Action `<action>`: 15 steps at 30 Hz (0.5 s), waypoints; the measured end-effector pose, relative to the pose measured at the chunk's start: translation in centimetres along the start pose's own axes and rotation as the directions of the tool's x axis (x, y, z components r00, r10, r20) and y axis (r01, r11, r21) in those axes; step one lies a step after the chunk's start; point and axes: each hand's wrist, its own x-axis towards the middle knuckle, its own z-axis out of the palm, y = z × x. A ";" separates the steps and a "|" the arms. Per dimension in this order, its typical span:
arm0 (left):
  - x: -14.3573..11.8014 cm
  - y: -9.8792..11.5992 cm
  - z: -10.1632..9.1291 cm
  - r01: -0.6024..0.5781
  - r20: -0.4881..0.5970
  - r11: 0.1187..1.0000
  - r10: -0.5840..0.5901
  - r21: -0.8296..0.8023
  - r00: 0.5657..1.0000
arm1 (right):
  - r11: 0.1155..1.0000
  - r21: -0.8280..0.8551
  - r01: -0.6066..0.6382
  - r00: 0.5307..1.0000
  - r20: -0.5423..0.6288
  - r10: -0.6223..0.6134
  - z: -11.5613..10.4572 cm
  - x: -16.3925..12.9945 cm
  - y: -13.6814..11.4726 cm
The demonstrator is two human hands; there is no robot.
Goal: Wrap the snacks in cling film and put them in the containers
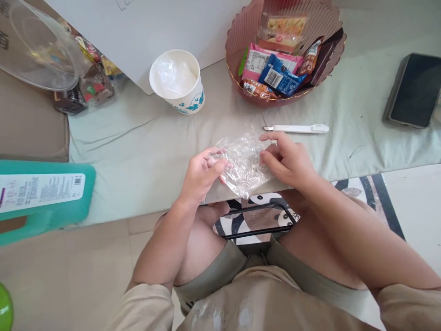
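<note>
Grip: left hand (201,172) and right hand (287,161) pinch opposite sides of the clear wrapper (243,165), fingers closed on it.
Wrapper: crumpled between the hands, at the pale cloth's (138,151) near edge (part overhangs).
Room: bare cloth to the left; white pen (298,129) just beyond the right hand; paper cup (177,81) and snack basket (237,50) farther back.

The wrapper (244,163) lies at the near edge of the cloth (144,147), between the left hand (201,172) at its 9 o'clock and the right hand (285,161) at its 3 o'clock. From the wrapper, the cup (177,82) stands at 11 o'clock, the bowl (237,32) (snack packets in it) at 1 o'clock, the pen (298,129) at 2 o'clock just beyond the right hand, and the phone (413,89) farther out at 2 o'clock.
</note>
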 end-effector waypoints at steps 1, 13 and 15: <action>0.0 0.0 0.0 -0.014 -0.048 1.000 0.014 0.004 0.999 | 1.000 -0.007 0.013 1.000 0.011 -0.012 0.0 0.0 0.1; -0.7 -1.2 -0.3 -0.231 -0.047 0.615 0.401 0.754 0.915 | 0.930 -0.359 0.072 0.974 -0.176 -0.144 0.8 0.2 1.5; -0.6 -1.5 -0.3 -0.241 -0.018 0.520 0.444 0.819 0.896 | 0.895 -0.441 0.072 0.943 -0.261 -0.205 0.6 0.0 1.1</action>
